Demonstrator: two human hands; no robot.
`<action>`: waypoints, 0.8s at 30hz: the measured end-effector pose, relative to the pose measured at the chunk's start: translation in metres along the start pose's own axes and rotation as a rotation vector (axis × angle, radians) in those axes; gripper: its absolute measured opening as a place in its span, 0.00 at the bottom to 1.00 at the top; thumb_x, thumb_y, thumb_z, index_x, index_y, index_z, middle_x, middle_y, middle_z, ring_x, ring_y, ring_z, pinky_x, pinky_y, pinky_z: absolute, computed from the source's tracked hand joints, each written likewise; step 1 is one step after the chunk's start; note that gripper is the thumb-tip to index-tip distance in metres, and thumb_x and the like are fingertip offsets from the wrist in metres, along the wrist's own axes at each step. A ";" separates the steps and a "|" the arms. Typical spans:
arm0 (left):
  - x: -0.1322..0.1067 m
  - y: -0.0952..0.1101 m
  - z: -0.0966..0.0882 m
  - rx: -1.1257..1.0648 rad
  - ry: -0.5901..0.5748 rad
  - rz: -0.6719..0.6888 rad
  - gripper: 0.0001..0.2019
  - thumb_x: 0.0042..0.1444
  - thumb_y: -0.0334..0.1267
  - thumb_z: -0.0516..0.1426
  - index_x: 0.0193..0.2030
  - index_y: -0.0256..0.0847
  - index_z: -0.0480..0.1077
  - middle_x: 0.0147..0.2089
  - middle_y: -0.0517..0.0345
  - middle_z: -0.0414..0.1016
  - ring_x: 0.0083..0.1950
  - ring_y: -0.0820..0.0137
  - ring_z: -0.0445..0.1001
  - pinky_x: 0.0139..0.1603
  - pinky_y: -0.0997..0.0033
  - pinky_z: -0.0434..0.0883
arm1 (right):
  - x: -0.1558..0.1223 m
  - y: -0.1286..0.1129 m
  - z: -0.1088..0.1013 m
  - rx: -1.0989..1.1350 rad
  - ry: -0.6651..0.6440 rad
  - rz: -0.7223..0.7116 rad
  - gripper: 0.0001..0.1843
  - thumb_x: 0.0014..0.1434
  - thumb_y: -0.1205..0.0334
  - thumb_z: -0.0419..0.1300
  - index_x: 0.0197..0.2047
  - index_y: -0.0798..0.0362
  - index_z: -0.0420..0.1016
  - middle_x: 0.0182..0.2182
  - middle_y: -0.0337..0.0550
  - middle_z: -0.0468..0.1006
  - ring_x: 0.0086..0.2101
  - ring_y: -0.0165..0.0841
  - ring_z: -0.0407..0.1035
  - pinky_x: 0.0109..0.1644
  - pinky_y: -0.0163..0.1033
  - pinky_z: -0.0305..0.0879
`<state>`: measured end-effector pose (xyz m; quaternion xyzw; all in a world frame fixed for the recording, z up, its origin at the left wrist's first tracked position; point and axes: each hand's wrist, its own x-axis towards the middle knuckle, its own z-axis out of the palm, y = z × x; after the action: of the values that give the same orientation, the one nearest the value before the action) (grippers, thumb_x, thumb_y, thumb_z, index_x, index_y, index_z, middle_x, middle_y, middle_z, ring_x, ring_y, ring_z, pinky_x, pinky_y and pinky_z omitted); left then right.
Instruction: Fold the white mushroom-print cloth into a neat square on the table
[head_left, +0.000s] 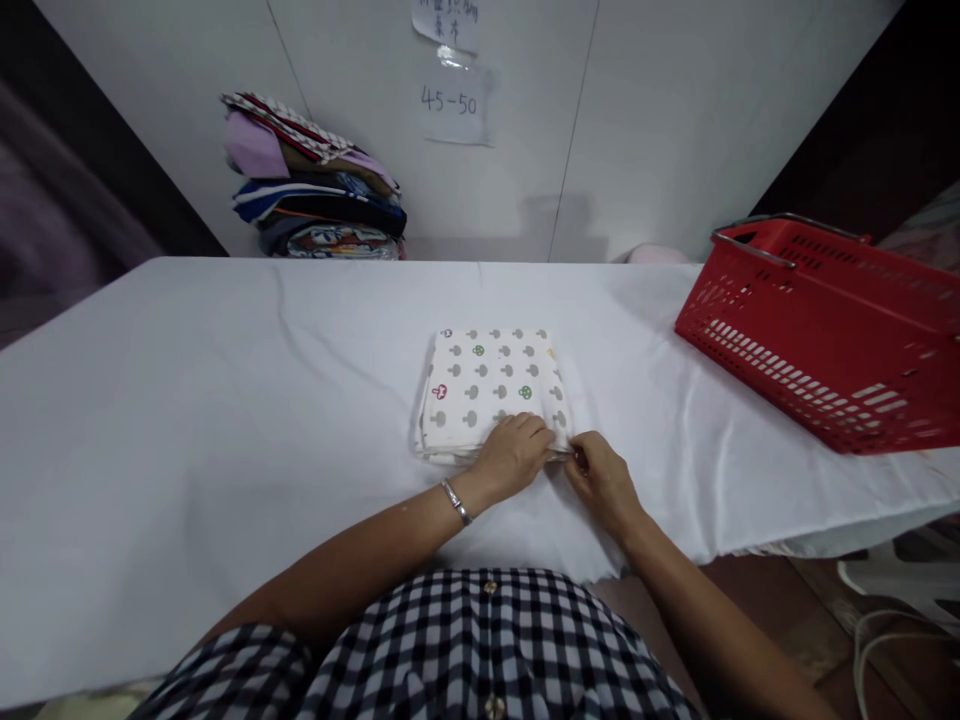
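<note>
A folded white cloth (491,372) with a mushroom print lies flat in the middle of the table. Most of the mushrooms are grey, with a few in red, green and other colours. My left hand (516,452), a silver bracelet at its wrist, rests on the cloth's front edge near the right corner, fingers laid over the top. At that same front right corner, my right hand (600,480) pinches the cloth's edge between thumb and fingers. The folded layers show along the front edge, partly hidden by my left hand.
A white sheet (225,400) covers the table. On the right stands a red plastic basket (832,330) with metal handles. A stack of folded fabrics (319,190) sits against the back wall at the left. Paper signs (456,105) are taped to the wall.
</note>
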<state>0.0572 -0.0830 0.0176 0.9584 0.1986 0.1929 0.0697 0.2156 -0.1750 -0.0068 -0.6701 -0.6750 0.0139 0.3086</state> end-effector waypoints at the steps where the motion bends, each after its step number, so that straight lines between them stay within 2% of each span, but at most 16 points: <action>1: -0.001 -0.001 -0.001 0.003 -0.008 -0.002 0.06 0.61 0.37 0.51 0.37 0.38 0.66 0.38 0.54 0.67 0.41 0.65 0.64 0.40 0.64 0.62 | -0.001 0.001 0.000 -0.002 0.000 -0.005 0.05 0.56 0.66 0.50 0.38 0.51 0.64 0.29 0.41 0.68 0.28 0.32 0.65 0.31 0.36 0.61; 5: -0.008 -0.006 -0.005 0.014 -0.024 -0.028 0.05 0.61 0.36 0.51 0.36 0.38 0.66 0.38 0.54 0.66 0.42 0.65 0.64 0.41 0.64 0.62 | -0.003 0.005 0.001 -0.029 -0.046 -0.001 0.06 0.57 0.65 0.50 0.39 0.52 0.64 0.31 0.41 0.69 0.29 0.32 0.65 0.32 0.36 0.61; 9: -0.011 -0.011 -0.009 -0.059 -0.026 -0.037 0.08 0.62 0.40 0.51 0.38 0.39 0.68 0.38 0.55 0.67 0.42 0.66 0.64 0.42 0.65 0.62 | -0.003 0.004 0.000 -0.061 -0.080 0.004 0.06 0.57 0.65 0.51 0.39 0.51 0.63 0.32 0.40 0.68 0.29 0.31 0.65 0.31 0.35 0.61; 12: -0.007 -0.011 -0.009 -0.061 -0.052 -0.054 0.08 0.62 0.39 0.51 0.36 0.39 0.68 0.38 0.55 0.67 0.40 0.67 0.64 0.41 0.66 0.62 | -0.003 0.001 0.000 -0.084 -0.067 -0.006 0.06 0.58 0.66 0.50 0.40 0.51 0.63 0.32 0.40 0.69 0.29 0.31 0.65 0.31 0.35 0.61; 18: 0.001 -0.009 -0.010 -0.057 -0.081 -0.092 0.05 0.59 0.37 0.55 0.35 0.39 0.67 0.38 0.56 0.68 0.40 0.68 0.66 0.39 0.67 0.63 | -0.004 -0.004 0.001 -0.130 -0.006 -0.032 0.08 0.58 0.67 0.50 0.41 0.51 0.64 0.37 0.45 0.70 0.37 0.35 0.66 0.36 0.37 0.64; 24: -0.002 -0.009 -0.013 -0.001 -0.099 -0.045 0.06 0.61 0.35 0.52 0.33 0.38 0.65 0.37 0.56 0.68 0.38 0.68 0.66 0.37 0.67 0.62 | -0.004 -0.002 0.002 -0.143 -0.009 -0.059 0.07 0.58 0.68 0.51 0.40 0.51 0.65 0.35 0.43 0.70 0.33 0.34 0.66 0.33 0.37 0.64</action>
<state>0.0472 -0.0743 0.0269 0.9621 0.2162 0.1436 0.0843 0.2129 -0.1781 -0.0094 -0.6701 -0.6951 -0.0406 0.2570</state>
